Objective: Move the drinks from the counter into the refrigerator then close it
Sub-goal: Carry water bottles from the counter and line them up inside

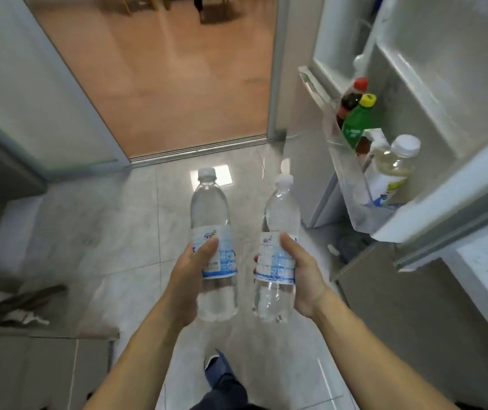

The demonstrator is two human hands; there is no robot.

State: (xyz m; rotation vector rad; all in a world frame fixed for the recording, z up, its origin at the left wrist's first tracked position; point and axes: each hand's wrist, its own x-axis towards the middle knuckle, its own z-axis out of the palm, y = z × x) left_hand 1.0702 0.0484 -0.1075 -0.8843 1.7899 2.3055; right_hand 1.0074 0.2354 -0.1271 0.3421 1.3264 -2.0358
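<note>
Hands: left hand [191, 279] and right hand [302, 279] each grip a water bottle; fingers largely hidden behind labels; refrigerator door [432, 119] cropped.

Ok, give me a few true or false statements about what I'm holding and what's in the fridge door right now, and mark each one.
1. Each hand holds a clear water bottle: the left hand grips the left bottle, the right hand grips the right bottle. True.
2. The fridge door is closed. False: it stands open, its shelf in view.
3. A green bottle with a yellow cap stands in the door shelf. True.
4. Both held bottles have their caps off. False: both carry white caps.
5. The door shelf holds no drinks. False: it holds several bottles, among them a red-capped bottle.
</note>
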